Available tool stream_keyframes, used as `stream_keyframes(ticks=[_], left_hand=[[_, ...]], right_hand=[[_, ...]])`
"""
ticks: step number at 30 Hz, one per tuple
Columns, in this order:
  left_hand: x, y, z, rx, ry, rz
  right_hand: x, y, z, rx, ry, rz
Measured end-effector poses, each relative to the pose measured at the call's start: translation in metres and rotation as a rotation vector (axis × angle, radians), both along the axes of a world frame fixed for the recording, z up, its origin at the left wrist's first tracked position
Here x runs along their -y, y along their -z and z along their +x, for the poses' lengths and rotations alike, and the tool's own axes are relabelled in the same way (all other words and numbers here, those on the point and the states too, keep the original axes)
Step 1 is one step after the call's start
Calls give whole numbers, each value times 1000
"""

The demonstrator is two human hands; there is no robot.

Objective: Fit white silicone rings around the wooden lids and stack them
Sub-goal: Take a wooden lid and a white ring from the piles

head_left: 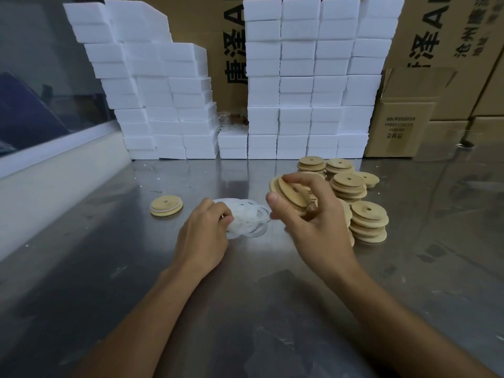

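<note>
One ringed lid [166,206] lies alone at far left. The left hand [207,230] pinches at the rings [249,218] piled on the table [245,309]. Just right of it, the right hand [308,214] grips a bare lid [289,196] — tilted, its face turned left toward the rings, the unringed stacks [354,197] behind.

The table [109,268] is brushed metal, dully reflective and smudged. On it lie pale, matt wooden lids [368,216], smooth-faced, and to their left a heap of thin, translucent white silicone rings [251,216]. At the far edge stand matt white foam blocks [297,85], slightly grainy, before plain brown cardboard boxes [401,124] with black print.
</note>
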State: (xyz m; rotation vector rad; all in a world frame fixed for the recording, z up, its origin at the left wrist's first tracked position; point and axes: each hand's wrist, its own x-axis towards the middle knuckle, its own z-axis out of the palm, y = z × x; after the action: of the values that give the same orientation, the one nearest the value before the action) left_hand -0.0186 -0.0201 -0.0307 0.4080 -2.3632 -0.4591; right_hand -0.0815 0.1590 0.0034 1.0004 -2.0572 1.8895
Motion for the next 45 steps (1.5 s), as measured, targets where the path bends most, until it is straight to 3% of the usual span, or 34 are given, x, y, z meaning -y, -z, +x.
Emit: stream_keyframes(ticks=[2,5,9,13,17,19,22,24,26,35,45], left_hand=[[-2,-3,0,-107,24,16],[-7,-8,2,-251,104,159],[-16,-15,3,-330,238,655],[-13,-25,11,-391,392,1091],[-17,-30,15,-312,606,1333],[-20,-28,13,-263,604,1287],[-26,-18,7,-141,376,1066],[-31,-11,5,-61,302,955],[-38,-6,4,-47,334,960],[-49,-3,3,-191,400,1016],[-44,-10,3,-333,268,859]], right_hand=[[4,2,4,144,-39,-20],[5,5,4,182,-70,-41],[3,11,1,15,24,68],[4,14,-2,-9,72,95],[7,19,-4,12,21,104],[7,19,-2,55,-44,46],[7,16,0,190,-160,-22],[9,17,2,153,-192,14],[10,20,3,85,-134,78],[10,30,-4,-24,-66,85],[10,35,-9,-43,-46,43]])
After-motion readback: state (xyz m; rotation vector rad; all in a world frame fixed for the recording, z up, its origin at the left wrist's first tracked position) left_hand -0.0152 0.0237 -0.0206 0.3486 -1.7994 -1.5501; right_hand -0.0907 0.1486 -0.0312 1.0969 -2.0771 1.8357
